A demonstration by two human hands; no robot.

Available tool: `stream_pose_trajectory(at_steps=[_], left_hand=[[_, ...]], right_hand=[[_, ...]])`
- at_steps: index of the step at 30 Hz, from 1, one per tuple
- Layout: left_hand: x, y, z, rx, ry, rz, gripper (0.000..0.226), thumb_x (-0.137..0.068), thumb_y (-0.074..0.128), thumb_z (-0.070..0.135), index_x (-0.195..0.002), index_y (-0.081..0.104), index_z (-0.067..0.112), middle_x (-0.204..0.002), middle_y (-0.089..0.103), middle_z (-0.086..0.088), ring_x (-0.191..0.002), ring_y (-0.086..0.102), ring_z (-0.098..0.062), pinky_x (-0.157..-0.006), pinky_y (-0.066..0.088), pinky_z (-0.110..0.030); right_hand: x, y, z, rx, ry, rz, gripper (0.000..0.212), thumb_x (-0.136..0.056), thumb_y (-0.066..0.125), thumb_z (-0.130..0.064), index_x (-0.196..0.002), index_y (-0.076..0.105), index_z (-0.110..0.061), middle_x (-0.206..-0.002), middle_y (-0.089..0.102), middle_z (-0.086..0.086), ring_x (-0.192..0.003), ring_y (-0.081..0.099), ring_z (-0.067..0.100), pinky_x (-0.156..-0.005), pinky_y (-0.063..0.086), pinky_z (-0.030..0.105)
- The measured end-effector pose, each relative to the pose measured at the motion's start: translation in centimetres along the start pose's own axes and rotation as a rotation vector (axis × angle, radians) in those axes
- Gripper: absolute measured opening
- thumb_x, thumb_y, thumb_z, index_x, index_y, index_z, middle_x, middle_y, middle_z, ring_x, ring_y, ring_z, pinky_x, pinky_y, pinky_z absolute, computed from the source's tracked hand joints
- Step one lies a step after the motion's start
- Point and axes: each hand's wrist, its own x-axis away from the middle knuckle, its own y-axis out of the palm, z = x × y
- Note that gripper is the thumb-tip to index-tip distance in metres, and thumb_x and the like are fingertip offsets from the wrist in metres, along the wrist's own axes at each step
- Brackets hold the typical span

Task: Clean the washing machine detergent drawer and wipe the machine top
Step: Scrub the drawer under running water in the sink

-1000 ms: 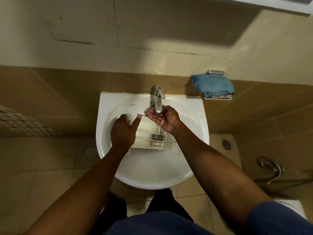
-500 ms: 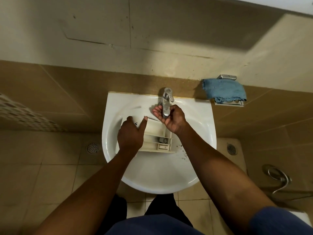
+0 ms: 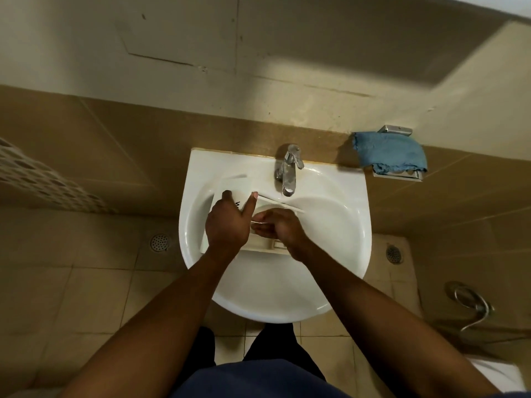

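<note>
At the far left, a patterned tile band (image 3: 43,182) runs along the wall, with a round floor drain (image 3: 159,242) below it. The white sink (image 3: 339,254) is mounted at the centre of the tiled wall. The detergent drawer (image 3: 265,246) sits inside the sink basin, below and slightly left of the tap (image 3: 288,173), with its long side running left to right. The left hand (image 3: 228,225) grips the left end of the drawer: the fingers curl over the far edge, and the thumb is spread apart from them, lying extended along the drawer's upper face. The right hand (image 3: 280,226) is positioned just beside the left hand, inside the drawer, with its fingers (image 3: 260,232) held together and pointing left. The area is blurred, so it cannot be determined whether these fingers press flat or close on a part. No water stream is discernible at the tap spout. To the right of the sink, a blue cloth (image 3: 390,152) is draped over a wall-mounted metal holder (image 3: 398,176). A second floor drain (image 3: 394,253) and a metal hose loop (image 3: 471,300) are located near the right edge.
</note>
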Motion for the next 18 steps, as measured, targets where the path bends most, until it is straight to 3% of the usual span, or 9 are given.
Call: stream_pose_trajectory(at_steps=[2, 3, 6, 8, 10, 12, 13, 15, 18], left_hand=[[0.0, 0.0, 0.0, -0.008, 0.001, 0.007, 0.073, -0.094, 0.044, 0.073, -0.12, 0.06, 0.006, -0.098, 0.073, -0.012, -0.092, 0.071, -0.031, -0.08, 0.055, -0.04], [0.0, 0.0, 0.0, -0.015, 0.006, 0.013, 0.074, -0.093, 0.043, 0.073, -0.118, 0.06, 0.006, -0.097, 0.073, -0.012, -0.091, 0.072, -0.031, -0.08, 0.056, -0.04], [0.1, 0.0, 0.0, -0.033, 0.017, 0.029, 0.074, -0.094, 0.043, 0.073, -0.117, 0.061, 0.005, -0.095, 0.073, -0.012, -0.088, 0.072, -0.031, -0.078, 0.057, -0.04], [0.1, 0.0, -0.1, -0.036, 0.018, 0.034, 0.074, -0.094, 0.042, 0.073, -0.118, 0.061, 0.005, -0.097, 0.073, -0.012, -0.09, 0.072, -0.031, -0.079, 0.057, -0.04], [0.1, 0.0, 0.0, -0.039, 0.015, 0.035, 0.074, -0.094, 0.042, 0.073, -0.119, 0.061, 0.005, -0.097, 0.073, -0.013, -0.091, 0.072, -0.032, -0.079, 0.057, -0.04], [0.1, 0.0, 0.0, -0.038, 0.01, 0.03, 0.075, -0.093, 0.04, 0.074, -0.118, 0.06, 0.007, -0.096, 0.074, -0.011, -0.09, 0.072, -0.031, -0.079, 0.057, -0.04], [0.1, 0.0, 0.0, -0.034, 0.007, 0.027, 0.075, -0.092, 0.039, 0.075, -0.118, 0.06, 0.007, -0.095, 0.073, -0.011, -0.089, 0.072, -0.031, -0.079, 0.057, -0.04], [0.2, 0.0, 0.0, -0.032, 0.005, 0.025, 0.075, -0.092, 0.039, 0.074, -0.12, 0.06, 0.008, -0.096, 0.073, -0.01, -0.09, 0.072, -0.03, -0.08, 0.057, -0.039], [0.2, 0.0, 0.1, -0.041, 0.025, 0.037, 0.075, -0.092, 0.039, 0.073, -0.12, 0.06, 0.007, -0.098, 0.073, -0.012, -0.092, 0.072, -0.031, -0.081, 0.057, -0.041]], right_hand=[[0.2, -0.8, 2.1, 0.399, -0.306, -0.026, 0.017, -0.096, 0.057, -0.005, -0.109, 0.068, -0.006, -0.118, 0.071, 0.014, -0.112, 0.069, 0.024, -0.087, 0.055, 0.024], [0.2, -1.6, 3.0, 0.607, -0.427, -0.091, 0.025, -0.096, 0.058, -0.012, -0.121, 0.063, -0.012, -0.124, 0.068, 0.006, -0.116, 0.066, 0.017, -0.089, 0.052, 0.023], [0.1, -4.4, 5.1, 0.972, -0.506, -0.216, 0.058, -0.098, 0.056, -0.027, -0.151, 0.037, -0.019, -0.143, 0.053, 0.003, -0.124, 0.058, 0.019, -0.101, 0.047, 0.033], [0.0, -5.4, 5.4, 1.136, -0.535, -0.199, 0.067, -0.098, 0.059, -0.03, -0.156, 0.03, -0.014, -0.14, 0.053, 0.009, -0.116, 0.06, 0.025, -0.1, 0.047, 0.038], [0.1, -5.5, 4.8, 1.07, -0.588, -0.131, 0.055, -0.097, 0.06, -0.027, -0.148, 0.047, -0.011, -0.133, 0.062, 0.009, -0.11, 0.065, 0.026, -0.098, 0.052, 0.04], [-0.6, -5.6, 4.0, 0.862, -0.667, 0.088, 0.032, -0.092, 0.055, -0.022, -0.118, 0.069, -0.011, -0.11, 0.075, 0.006, -0.093, 0.073, 0.023, -0.086, 0.059, 0.038], [-1.2, -6.0, 3.7, 0.774, -0.641, 0.226, 0.029, -0.088, 0.051, -0.023, -0.106, 0.072, -0.013, -0.098, 0.076, 0.003, -0.084, 0.074, 0.022, -0.08, 0.06, 0.037], [-2.9, -6.8, 3.1, 0.63, -0.441, 0.407, 0.027, -0.083, 0.049, -0.022, -0.102, 0.067, -0.018, -0.094, 0.076, 0.006, -0.081, 0.073, 0.025, -0.075, 0.061, 0.044], [-4.5, -6.7, 2.5, 0.322, -0.035, 0.353, 0.034, -0.091, 0.055, -0.007, -0.123, 0.051, -0.017, -0.117, 0.066, 0.019, -0.085, 0.071, 0.035, -0.068, 0.062, 0.057]])
